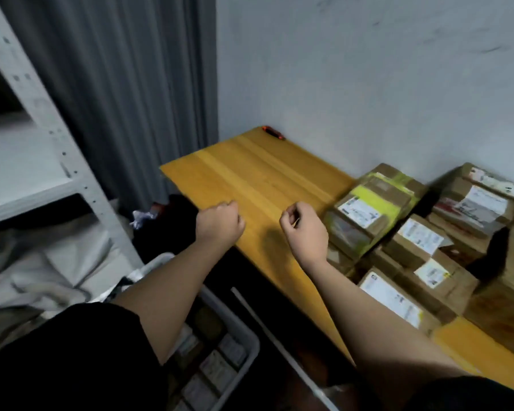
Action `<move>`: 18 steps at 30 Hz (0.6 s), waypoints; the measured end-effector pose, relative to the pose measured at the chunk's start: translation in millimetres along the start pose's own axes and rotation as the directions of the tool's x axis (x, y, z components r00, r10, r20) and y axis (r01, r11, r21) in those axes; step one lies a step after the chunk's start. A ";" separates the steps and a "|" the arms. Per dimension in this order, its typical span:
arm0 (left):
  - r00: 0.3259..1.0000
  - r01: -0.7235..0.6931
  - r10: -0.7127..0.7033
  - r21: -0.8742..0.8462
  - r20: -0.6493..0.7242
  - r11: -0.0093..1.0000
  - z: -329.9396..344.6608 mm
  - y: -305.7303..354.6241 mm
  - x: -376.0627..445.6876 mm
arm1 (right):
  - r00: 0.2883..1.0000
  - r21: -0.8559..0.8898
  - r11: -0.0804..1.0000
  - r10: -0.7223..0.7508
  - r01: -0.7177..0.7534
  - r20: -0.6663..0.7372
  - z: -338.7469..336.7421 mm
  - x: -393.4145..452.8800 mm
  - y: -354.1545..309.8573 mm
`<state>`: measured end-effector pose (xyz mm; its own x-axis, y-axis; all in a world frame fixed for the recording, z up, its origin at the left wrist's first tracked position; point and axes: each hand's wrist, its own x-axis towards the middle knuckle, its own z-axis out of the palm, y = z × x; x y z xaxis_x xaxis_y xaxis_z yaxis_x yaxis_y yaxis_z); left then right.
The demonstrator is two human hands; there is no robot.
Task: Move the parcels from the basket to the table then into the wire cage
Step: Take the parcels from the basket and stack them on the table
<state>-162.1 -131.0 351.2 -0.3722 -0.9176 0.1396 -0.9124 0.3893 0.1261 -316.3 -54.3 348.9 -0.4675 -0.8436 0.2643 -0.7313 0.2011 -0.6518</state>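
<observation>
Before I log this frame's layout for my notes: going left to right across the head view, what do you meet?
White metal shelf → grey curtain → left hand → right hand → yellow-taped parcel → parcels by the wall.

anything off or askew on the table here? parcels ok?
Nothing is spilled or visibly damaged. The parcels sit packed together at the right end of the table; the one with yellow tape lies skewed on the stack. A small red-and-black object sits alone at the far edge. Both hands hold nothing.
</observation>
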 end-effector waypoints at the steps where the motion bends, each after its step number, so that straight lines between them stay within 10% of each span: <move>1: 0.998 0.034 -0.035 0.023 0.056 0.999 12.5 -25.7 -15.5 | 0.996 -0.023 1.000 -0.007 0.009 0.092 24.3 -14.4 -3.9; 7: 0.883 0.285 -0.248 -0.037 0.398 0.958 107.3 -123.8 -114.6 | 0.809 -0.199 0.978 0.075 0.053 0.583 151.8 -96.6 17.0; 18: 0.508 0.826 -0.489 -0.242 0.709 0.509 383.8 -188.9 -264.1 | 0.509 -0.392 0.913 0.287 0.109 0.811 380.8 -214.9 142.0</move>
<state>43.2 7.0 -86.4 0.1360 -0.7136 -0.6872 -0.7306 -0.5408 0.4169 -130.6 -34.1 -71.1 -0.0453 -0.7758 -0.6294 -0.9139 0.2867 -0.2875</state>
